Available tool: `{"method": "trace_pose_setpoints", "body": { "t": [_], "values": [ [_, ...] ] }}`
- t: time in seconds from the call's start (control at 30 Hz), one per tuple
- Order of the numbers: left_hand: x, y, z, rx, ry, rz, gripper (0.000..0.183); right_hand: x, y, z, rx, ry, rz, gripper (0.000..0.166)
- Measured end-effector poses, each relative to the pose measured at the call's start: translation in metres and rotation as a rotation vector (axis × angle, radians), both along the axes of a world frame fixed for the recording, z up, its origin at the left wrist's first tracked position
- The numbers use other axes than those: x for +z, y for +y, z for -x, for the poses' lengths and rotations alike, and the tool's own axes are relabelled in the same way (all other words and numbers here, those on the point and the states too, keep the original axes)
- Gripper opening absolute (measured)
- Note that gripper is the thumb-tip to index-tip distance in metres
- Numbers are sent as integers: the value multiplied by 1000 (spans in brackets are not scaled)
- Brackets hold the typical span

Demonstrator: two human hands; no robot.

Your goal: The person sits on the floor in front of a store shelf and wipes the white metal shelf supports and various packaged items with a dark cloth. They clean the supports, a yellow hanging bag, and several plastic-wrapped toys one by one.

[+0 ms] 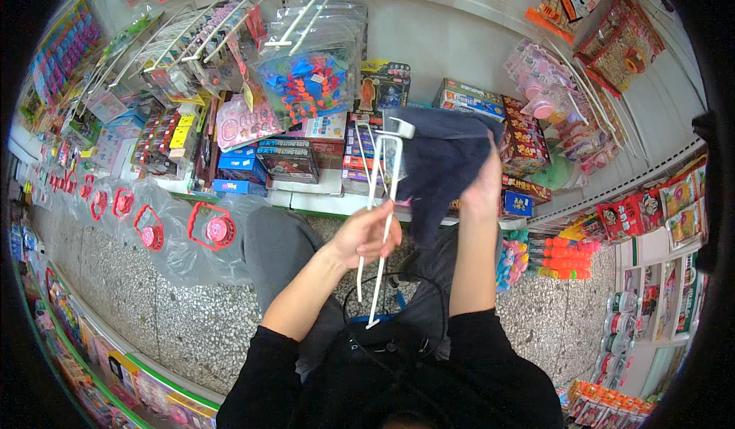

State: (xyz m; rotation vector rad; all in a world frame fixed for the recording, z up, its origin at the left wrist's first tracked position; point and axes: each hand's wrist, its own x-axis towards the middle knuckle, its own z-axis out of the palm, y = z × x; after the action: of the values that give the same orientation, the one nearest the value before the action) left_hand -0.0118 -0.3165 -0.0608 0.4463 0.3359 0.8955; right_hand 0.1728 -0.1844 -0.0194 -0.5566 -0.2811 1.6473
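Note:
My left hand [367, 234] grips a white metal display hook [390, 199], a double-wire one with a bracket at its far end and its prongs pointing back toward my body. A dark blue cloth [442, 159] hangs from my right hand [485, 179], whose fingers are partly behind it. The cloth is beside the hook's bracket end. Behind both is a shelf with boxed toys [287, 159]. Bagged blue and orange toys [310, 84] hang on a similar hook just beyond my left hand.
Large clear bottles with red handles [212, 228] stand on the speckled floor [201, 314] at left. Packaged goods hang on hooks at both sides. Orange-capped items [565, 257] and clear jars [617, 343] are at right. Another stocked shelf [143, 371] curves along the lower left.

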Motion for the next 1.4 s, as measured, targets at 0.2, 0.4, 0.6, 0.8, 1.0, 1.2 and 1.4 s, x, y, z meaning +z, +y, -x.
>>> {"method": "trace_pose_setpoints", "body": {
  "t": [0.2, 0.4, 0.6, 0.8, 1.0, 1.2, 1.4],
  "values": [
    [-31, 41, 17, 563, 625, 112, 22, -14, -47, -85, 27, 220, -251, 33],
    [-95, 121, 23, 646, 1222, 7, 17, -13, -76, -80, -74, 81, -121, 31],
    [-124, 175, 40, 649, 1739, -203, 35, -6, -101, -75, -10, 138, -46, 30],
    [-122, 181, 2, 893, 1553, -41, 34, -21, -91, -80, -64, 99, -11, 29],
    [-116, 172, -14, 905, 1991, -260, 16, -22, -90, -75, -49, 104, 35, 29],
    [-131, 166, 3, 849, 2014, -292, 28, -18, -93, -56, 42, 133, 47, 30],
    [-70, 143, 1, 1052, 1597, -485, 30, 5, -81, -41, 196, 206, -2, 35]
  ]
}}
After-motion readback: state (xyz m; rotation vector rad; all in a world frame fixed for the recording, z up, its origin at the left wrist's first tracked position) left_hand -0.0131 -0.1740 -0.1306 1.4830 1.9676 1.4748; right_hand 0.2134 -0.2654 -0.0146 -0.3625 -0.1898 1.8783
